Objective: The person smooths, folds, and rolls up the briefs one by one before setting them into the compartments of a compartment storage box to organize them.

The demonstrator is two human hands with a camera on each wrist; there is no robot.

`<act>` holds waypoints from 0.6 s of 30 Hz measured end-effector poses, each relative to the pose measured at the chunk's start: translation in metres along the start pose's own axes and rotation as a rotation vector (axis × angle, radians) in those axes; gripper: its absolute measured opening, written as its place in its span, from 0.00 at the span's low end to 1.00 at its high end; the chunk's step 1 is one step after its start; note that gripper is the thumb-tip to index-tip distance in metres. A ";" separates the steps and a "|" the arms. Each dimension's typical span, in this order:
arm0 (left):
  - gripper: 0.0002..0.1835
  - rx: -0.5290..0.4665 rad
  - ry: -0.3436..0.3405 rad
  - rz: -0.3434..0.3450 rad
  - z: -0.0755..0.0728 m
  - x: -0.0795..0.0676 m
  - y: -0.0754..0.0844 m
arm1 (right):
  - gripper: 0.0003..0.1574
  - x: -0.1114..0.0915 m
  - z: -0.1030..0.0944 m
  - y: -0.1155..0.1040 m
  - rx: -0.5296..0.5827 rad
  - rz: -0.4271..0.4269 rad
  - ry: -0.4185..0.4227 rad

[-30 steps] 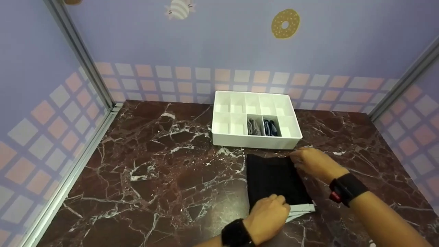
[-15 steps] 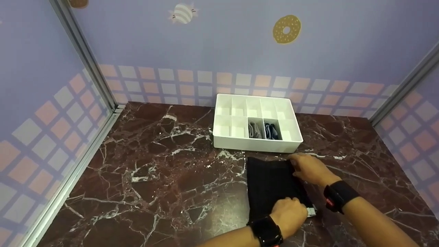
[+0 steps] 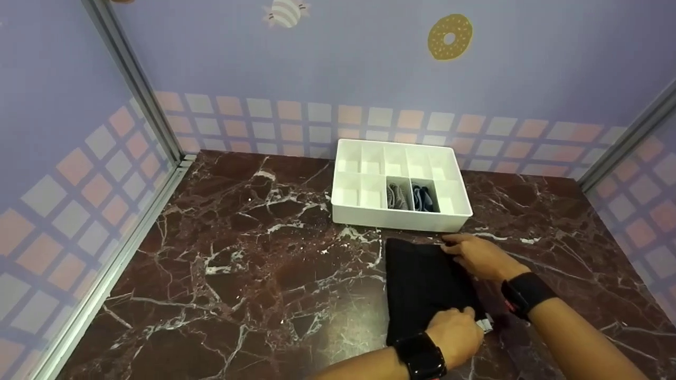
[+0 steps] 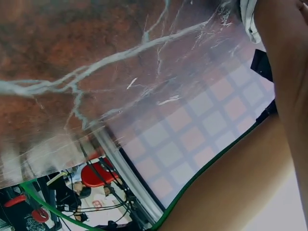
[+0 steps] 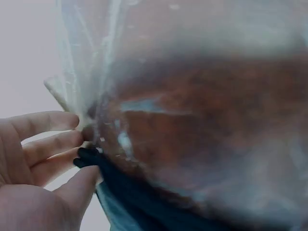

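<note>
A folded black cloth garment (image 3: pixel 422 285) lies on the marble-patterned table, with a small patch of light band (image 3: pixel 484 324) showing at its lower right corner. My left hand (image 3: pixel 454 335) grips that lower right edge with curled fingers, which partly hide the band. At the upper right corner, my right hand (image 3: pixel 478 256) pinches the cloth between thumb and fingers. The right wrist view shows the thumb (image 5: pixel 79 190) against the dark edge of the garment (image 5: pixel 130 192). The left wrist view shows mostly the forearm and tabletop, and a bit of pale cloth (image 4: pixel 249 21).
Behind the garment stands a white divided box (image 3: pixel 401 217). Two of its front compartments hold folded cloths, one grey (image 3: pixel 396 196) and one blue (image 3: pixel 422 198). Patterned panels (image 3: pixel 317 63) enclose the table at the back and sides.
My left hand has slid right along the garment's lower edge, and the long light band is now mostly out of sight. The right hand stays at the upper corner.
</note>
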State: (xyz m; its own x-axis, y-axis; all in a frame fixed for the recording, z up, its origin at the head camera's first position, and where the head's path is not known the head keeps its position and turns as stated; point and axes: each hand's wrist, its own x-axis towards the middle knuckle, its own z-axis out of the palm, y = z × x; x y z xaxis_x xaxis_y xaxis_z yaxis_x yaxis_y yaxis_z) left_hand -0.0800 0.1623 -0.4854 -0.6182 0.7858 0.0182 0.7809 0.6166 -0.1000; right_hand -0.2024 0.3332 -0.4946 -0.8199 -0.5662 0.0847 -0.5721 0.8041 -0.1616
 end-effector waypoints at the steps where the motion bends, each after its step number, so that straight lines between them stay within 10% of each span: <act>1: 0.07 -0.001 -0.006 0.013 -0.001 0.000 -0.001 | 0.22 0.000 -0.001 0.001 -0.004 -0.003 0.002; 18: 0.06 0.043 -0.011 0.132 0.003 -0.029 -0.026 | 0.07 -0.023 -0.001 -0.009 -0.032 -0.008 0.044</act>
State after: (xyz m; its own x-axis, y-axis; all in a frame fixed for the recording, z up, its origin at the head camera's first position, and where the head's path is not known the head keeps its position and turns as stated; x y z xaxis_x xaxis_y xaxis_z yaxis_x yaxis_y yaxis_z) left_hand -0.0827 0.1231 -0.4863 -0.5119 0.8590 -0.0085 0.8508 0.5055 -0.1434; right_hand -0.1786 0.3395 -0.4937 -0.8153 -0.5645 0.1293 -0.5783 0.8055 -0.1296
